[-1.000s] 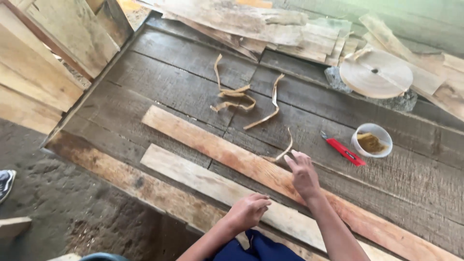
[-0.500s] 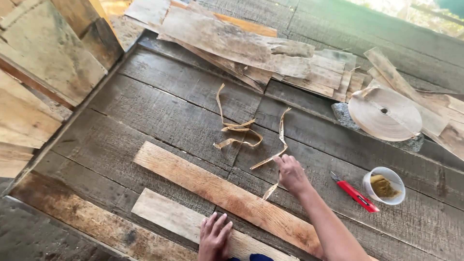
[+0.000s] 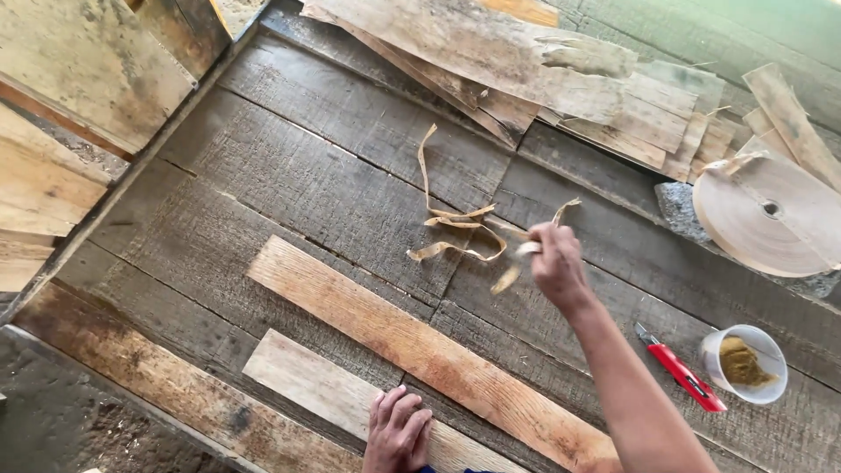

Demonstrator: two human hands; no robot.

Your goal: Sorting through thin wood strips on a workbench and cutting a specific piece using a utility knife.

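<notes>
**Grip on veneer strip, board pinned**

Head view: right hand (image 3: 555, 265) pinches thin curled tan wood strip (image 3: 517, 263) above grey plank bench (image 3: 315, 175); left hand (image 3: 399, 431) lies flat, fingers spread, on short pale board (image 3: 324, 390). Long reddish board (image 3: 420, 350) between. Step: handling trimmed strip. Next likely needs steady lift clear.

Bare right forearm (image 3: 631, 385), both hands unsleeved, ungloved, ringless

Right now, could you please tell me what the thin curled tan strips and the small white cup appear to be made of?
Thin curled tan strips, one pinched by the right hand: likely wood veneer, matte, papery, curling freely. Small white cup: probably translucent plastic, smooth rim; brownish contents show through.
</notes>
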